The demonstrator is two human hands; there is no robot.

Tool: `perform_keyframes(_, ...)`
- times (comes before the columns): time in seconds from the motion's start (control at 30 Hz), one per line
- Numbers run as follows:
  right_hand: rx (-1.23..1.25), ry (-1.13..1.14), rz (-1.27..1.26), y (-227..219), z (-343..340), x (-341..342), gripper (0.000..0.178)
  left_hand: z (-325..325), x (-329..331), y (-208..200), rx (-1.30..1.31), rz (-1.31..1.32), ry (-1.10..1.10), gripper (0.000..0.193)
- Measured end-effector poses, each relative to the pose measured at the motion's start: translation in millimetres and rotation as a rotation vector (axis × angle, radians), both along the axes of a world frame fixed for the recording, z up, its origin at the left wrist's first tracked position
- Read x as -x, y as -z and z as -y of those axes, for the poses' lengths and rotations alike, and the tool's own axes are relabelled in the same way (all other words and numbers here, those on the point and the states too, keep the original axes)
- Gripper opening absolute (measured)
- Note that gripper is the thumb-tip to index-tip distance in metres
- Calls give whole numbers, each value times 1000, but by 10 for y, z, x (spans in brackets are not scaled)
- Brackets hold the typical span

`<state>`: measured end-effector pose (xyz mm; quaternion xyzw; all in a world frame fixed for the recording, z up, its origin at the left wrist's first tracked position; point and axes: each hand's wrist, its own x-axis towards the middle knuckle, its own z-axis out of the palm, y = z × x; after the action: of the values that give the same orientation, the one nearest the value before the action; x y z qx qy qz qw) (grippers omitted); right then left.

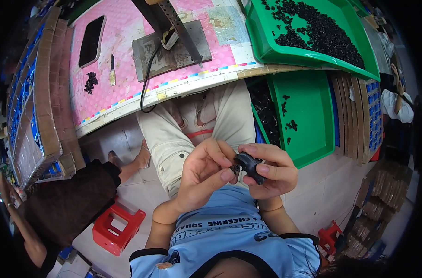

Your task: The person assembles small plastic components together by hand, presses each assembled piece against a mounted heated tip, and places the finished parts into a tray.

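Note:
Above my lap, my right hand (273, 173) is closed round a black curved plastic part (250, 167), gripped between thumb and fingers. My left hand (206, 169) pinches a small black piece (236, 169) against the left end of that part. The two black pieces touch, but my fingertips cover the joint, so I cannot tell whether they are fitted together. Past my knees, a green tray (308, 118) holds a few loose black pieces (291, 125). Beside it on the left lie many dark parts (266, 111), partly shaded.
On the pink-covered table (120, 28) stand a metal press stand (174, 51), a phone (92, 41), a small knife (112, 70) and a black clump (91, 82). A green tray (266, 53) of small black parts sits at right. Red stools (119, 227) and a seated person (72, 199) are nearby.

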<state>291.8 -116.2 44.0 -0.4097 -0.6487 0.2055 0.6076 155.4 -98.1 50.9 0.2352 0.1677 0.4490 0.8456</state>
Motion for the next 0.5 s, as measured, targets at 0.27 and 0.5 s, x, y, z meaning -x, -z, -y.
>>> perform_keyframes(0.27, 15, -18, -34, -1, 8, 1, 29, 9, -11, 4, -129, -38, -50, 14)
perform_keyframes(0.5, -9, 9, -15, 12, 0, 0, 30, 12, 29, 96, -357, -46, -96, 14)
